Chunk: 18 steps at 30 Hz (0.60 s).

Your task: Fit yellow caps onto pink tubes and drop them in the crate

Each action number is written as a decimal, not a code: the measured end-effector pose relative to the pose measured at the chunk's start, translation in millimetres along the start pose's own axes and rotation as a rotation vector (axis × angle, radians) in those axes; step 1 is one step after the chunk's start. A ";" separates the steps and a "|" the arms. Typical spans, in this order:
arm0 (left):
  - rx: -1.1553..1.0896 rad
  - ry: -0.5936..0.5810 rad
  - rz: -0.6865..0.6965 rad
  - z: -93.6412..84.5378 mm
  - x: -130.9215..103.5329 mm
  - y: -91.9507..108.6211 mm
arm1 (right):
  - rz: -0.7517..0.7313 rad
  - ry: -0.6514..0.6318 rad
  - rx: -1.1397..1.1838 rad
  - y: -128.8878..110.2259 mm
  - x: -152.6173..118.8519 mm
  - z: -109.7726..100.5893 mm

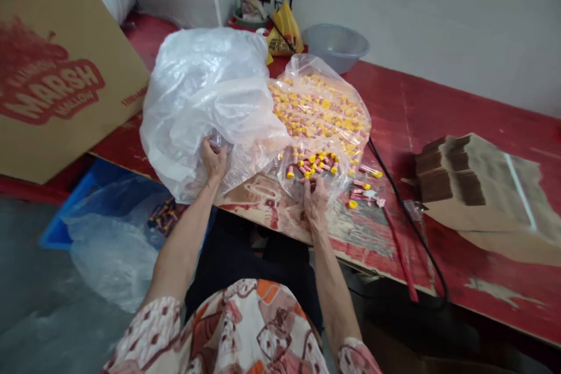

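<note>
Sprawling across the red bench (438,123) is a big clear bag (210,99), with a heap of yellow-pink candies (319,111) in plastic at its 3 o'clock. Left hand (214,159) has its grip closed on the bag's bottom edge. Right hand (314,197), at 6 o'clock of the candies, is pinching loose ones; can't see how tight.

On the cardboard box (56,64) at your left you can read "MARSH" in big red letters, with "MALLOW" under it; the smaller red print beside is too blurred to read
</note>
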<state>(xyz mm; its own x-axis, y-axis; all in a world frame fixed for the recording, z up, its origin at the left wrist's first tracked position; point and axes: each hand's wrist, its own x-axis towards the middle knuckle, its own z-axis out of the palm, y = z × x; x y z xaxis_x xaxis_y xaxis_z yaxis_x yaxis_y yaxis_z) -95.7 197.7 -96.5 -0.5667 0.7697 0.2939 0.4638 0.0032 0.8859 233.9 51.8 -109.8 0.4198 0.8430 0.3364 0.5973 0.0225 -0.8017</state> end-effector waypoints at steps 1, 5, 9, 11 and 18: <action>-0.003 0.030 -0.016 -2.4 0.1 3.6 | 0.009 0.027 0.015 -1.3 0.2 0.4; -0.036 0.092 -0.035 -10.0 -0.2 14.0 | 0.064 0.099 0.051 -2.0 0.5 2.5; -0.074 0.067 0.021 -13.4 -4.2 21.3 | 0.104 0.014 0.050 -1.7 0.7 3.2; -0.104 0.063 0.085 -15.2 -11.3 28.4 | 0.104 0.054 0.062 -2.4 1.1 3.1; -0.262 -0.144 0.293 -16.7 -89.6 68.4 | 0.111 -0.024 0.047 -0.6 5.7 6.0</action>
<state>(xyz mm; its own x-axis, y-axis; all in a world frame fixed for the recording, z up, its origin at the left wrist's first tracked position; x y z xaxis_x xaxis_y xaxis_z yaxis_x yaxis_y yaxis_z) -24.5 118.3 -56.2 -0.3271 0.7955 0.5100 0.3918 -0.3770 0.8393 231.8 59.8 -110.3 0.4651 0.8542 0.2326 0.5146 -0.0471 -0.8562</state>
